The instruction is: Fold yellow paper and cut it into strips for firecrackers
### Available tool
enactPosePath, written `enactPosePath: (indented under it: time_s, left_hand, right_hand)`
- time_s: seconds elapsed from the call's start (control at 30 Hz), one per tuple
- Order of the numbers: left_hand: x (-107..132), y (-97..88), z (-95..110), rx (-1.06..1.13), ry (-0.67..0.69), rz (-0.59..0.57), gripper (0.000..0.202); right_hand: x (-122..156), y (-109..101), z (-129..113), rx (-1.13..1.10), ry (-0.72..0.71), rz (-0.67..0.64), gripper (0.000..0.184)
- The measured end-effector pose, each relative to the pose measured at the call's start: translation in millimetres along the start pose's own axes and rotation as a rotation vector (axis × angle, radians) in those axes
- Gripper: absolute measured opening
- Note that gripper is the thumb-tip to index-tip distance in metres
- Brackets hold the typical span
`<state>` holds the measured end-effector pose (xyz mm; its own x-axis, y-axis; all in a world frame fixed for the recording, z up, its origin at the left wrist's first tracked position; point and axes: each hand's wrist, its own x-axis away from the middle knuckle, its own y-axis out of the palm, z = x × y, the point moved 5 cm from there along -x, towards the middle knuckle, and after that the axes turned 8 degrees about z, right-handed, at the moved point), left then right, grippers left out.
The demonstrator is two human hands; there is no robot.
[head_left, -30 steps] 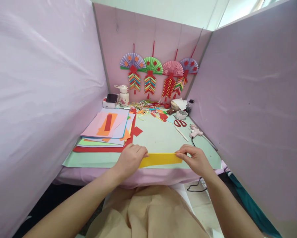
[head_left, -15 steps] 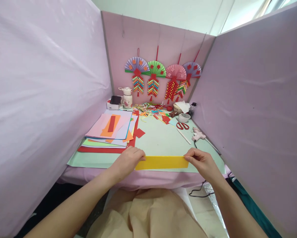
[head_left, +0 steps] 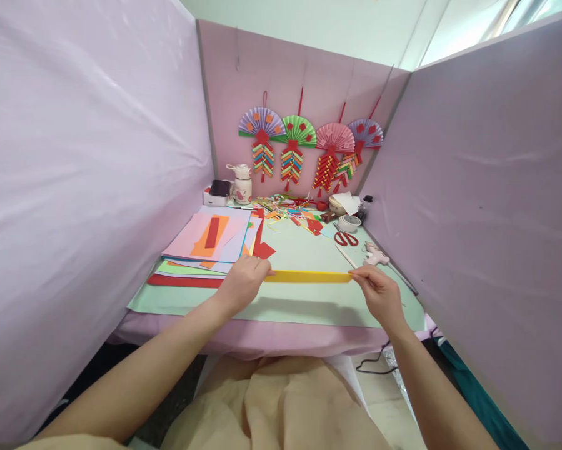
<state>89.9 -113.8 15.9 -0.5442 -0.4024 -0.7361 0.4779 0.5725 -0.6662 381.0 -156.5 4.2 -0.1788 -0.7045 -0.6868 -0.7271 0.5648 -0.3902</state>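
Note:
A yellow paper strip (head_left: 309,277) stretches level between my two hands, raised above the pale green tabletop (head_left: 304,312), where a shadow falls below it. Its left end is pinched in my left hand (head_left: 247,280), near the front of the paper stack. My right hand (head_left: 378,292) pinches the right end between thumb and finger, close to a pink glue gun (head_left: 376,254). The strip looks narrow, seen nearly edge-on; whether it is folded I cannot tell.
Stacked coloured papers (head_left: 205,237) lie at left. Red-handled scissors (head_left: 346,239), a white pen-like stick (head_left: 346,255) and a roll of tape (head_left: 349,223) are at right. Paper scraps (head_left: 285,206) and a flask (head_left: 242,185) stand behind; paper fan ornaments (head_left: 298,132) hang on the back panel.
Both hands have lifted the yellow strip up and away from the table's front edge. It has tilted, so its broad face now shows as a thinner band.

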Motion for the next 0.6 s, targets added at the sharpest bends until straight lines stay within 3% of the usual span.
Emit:
enactPosePath:
  time_s: [0.1,0.2,0.3,0.37,0.47,0.6]
  left_hand:
    - [5.5,14.8,2.5,-0.047,0.065,-0.001,0.026]
    - [26.0,36.8,6.2,-0.002,0.055,-0.181,0.021]
    - [38.9,46.4,11.5,0.101,-0.06,-0.307,0.019]
    - [34.4,45.9,20.7,0.14,-0.12,-0.292,0.023]
    - [16.5,52.1,43.4,0.199,-0.168,-0.233,0.027]
    - [4.5,87.7,69.6,0.252,-0.207,-0.359,0.038]
  right_hand:
    - [5.6,7.4,15.7,0.074,-0.198,0.071,0.016]
    - [23.4,26.4,41.0,0.131,-0.273,-0.158,0.021]
    - [35.7,35.9,54.5,0.201,-0.213,-0.331,0.022]
    - [35.2,38.8,47.2,0.261,-0.181,-0.354,0.025]
    - [27.8,50.7,17.7,0.304,-0.177,-0.305,0.034]
    - [28.4,93.0,-13.7,0.213,-0.163,-0.406,0.045]
